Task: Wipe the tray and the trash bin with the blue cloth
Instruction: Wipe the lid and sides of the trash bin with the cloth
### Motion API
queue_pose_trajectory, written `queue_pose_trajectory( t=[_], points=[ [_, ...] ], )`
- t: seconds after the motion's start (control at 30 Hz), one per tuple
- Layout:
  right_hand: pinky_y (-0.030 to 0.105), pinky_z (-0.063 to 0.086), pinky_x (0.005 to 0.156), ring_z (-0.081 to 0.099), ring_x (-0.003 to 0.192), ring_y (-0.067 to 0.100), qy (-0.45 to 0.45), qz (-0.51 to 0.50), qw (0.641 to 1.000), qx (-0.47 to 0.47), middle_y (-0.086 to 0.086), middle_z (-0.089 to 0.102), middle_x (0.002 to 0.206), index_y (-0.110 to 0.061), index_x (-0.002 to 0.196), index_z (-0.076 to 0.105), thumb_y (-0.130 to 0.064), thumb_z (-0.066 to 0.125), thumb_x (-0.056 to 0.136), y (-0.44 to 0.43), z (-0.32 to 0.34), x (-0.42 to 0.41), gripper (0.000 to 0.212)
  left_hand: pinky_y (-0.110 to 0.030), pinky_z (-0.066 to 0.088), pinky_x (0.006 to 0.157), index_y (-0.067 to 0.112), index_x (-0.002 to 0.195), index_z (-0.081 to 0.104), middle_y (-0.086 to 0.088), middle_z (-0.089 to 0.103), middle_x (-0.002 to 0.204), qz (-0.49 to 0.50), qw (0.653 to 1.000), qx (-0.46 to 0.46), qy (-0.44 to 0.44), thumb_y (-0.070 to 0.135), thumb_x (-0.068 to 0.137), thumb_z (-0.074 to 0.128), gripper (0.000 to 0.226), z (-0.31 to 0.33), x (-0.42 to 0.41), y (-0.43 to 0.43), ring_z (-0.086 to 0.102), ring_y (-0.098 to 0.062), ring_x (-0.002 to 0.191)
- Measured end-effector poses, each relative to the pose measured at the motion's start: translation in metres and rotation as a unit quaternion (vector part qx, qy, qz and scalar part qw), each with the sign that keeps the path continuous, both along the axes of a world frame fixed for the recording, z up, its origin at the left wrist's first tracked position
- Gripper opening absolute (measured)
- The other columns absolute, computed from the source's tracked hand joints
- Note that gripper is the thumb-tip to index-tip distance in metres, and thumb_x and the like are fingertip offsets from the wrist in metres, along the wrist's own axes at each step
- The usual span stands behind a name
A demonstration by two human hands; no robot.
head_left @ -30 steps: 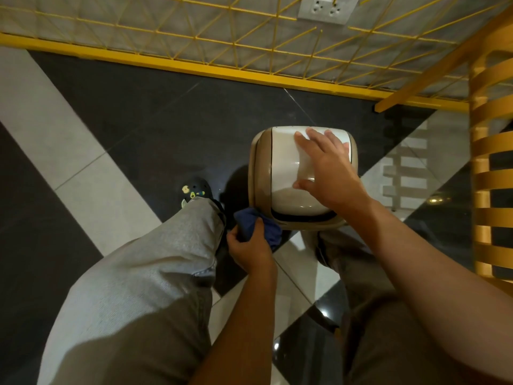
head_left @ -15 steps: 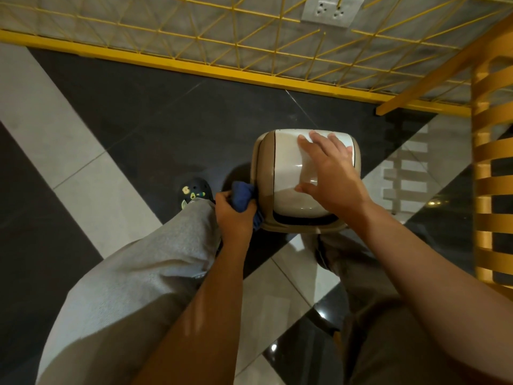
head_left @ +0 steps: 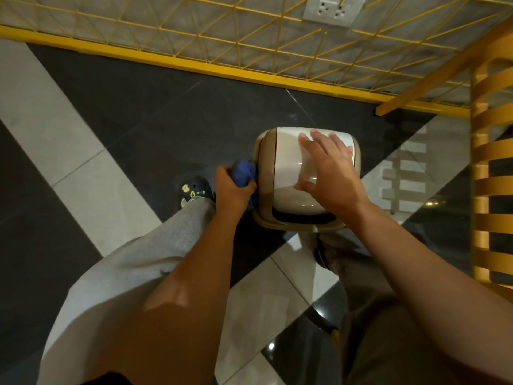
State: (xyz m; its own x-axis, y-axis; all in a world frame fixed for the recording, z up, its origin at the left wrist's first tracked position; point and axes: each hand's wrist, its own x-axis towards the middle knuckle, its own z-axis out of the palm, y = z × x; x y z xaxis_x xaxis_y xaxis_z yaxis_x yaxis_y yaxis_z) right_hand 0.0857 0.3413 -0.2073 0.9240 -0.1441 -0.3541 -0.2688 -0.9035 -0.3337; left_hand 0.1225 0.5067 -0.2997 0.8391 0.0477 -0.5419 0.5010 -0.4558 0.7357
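Polished floor (head_left: 133,115) of dark and pale grey tiles laid in diagonal bands, bounded at its far edge by a yellow skirting strip (head_left: 194,65). Standing on it: a beige, white-lidded trash bin (head_left: 266,184), a dark clog (head_left: 194,187) near its left side, and an orange slatted chair (head_left: 491,173) at far right.

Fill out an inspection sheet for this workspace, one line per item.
Surface: glossy floor of dark and light tiles; the bin stands on it.
Job's things: trash bin, beige with a white lid, upright; blue cloth bunched against its side; tray not in view.
Clutter: nothing seen.
Hands: left hand grips the blue cloth; right hand lies flat on the lid, fingers spread.
Cables: nothing seen.
Surroundings: yellow wire grille, wall socket, slatted wooden frame at right.
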Motion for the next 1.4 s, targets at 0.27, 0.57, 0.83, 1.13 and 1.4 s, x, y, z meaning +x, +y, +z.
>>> queue_pose_trajectory(
  t=[0.27,0.57,0.83,1.13,1.4],
  points=[
    [0.055,0.009,0.116,0.014,0.143,0.032,-0.001,-0.005,1.0,-0.001,0.005,0.025,0.153,-0.019,0.145,0.025,-0.024,0.073,0.076,0.0,0.0,0.0,0.084,-0.031,0.043,0.084,0.001,0.121,0.037,-0.018,0.051,0.116,0.183,0.982,-0.036,0.02,0.005,0.079,0.067,0.052,-0.006,-0.074,-0.008,0.053,-0.025,0.101],
    [0.056,0.009,0.115,0.013,0.143,0.033,-0.008,-0.009,1.0,-0.001,0.006,0.024,0.153,-0.018,0.145,0.025,-0.024,0.075,0.075,-0.001,-0.005,-0.001,0.086,-0.026,0.039,0.085,-0.001,0.128,0.033,-0.021,0.046,0.128,0.428,0.899,-0.061,0.06,0.005,0.082,0.066,0.057,0.004,-0.1,-0.055,0.052,-0.031,0.113],
    [0.056,0.007,0.115,0.012,0.143,0.033,-0.012,-0.002,1.0,-0.002,0.006,0.023,0.154,-0.018,0.146,0.024,-0.024,0.075,0.075,-0.003,-0.006,-0.002,0.087,-0.03,0.042,0.085,-0.003,0.13,0.031,-0.025,0.04,0.132,0.51,0.852,-0.074,0.089,0.004,0.082,0.066,0.06,0.014,-0.105,-0.081,0.05,-0.037,0.115],
    [0.054,0.006,0.116,0.008,0.144,0.032,0.011,0.017,1.0,-0.014,0.005,0.017,0.156,-0.021,0.147,0.018,-0.03,0.073,0.076,-0.004,-0.004,-0.001,0.09,-0.028,0.039,0.093,0.0,0.13,0.034,-0.02,0.044,0.132,0.368,0.929,-0.034,0.03,0.01,0.082,0.066,0.059,-0.004,-0.102,-0.044,0.048,-0.031,0.12],
    [0.055,0.006,0.115,0.009,0.144,0.032,0.009,0.013,1.0,-0.018,0.005,0.018,0.155,-0.02,0.147,0.019,-0.029,0.073,0.077,-0.003,-0.005,-0.001,0.089,-0.02,0.036,0.086,-0.002,0.131,0.031,-0.021,0.041,0.132,0.37,0.927,-0.031,0.049,0.009,0.084,0.064,0.058,0.003,-0.105,-0.054,0.048,-0.03,0.118]
  ],
)
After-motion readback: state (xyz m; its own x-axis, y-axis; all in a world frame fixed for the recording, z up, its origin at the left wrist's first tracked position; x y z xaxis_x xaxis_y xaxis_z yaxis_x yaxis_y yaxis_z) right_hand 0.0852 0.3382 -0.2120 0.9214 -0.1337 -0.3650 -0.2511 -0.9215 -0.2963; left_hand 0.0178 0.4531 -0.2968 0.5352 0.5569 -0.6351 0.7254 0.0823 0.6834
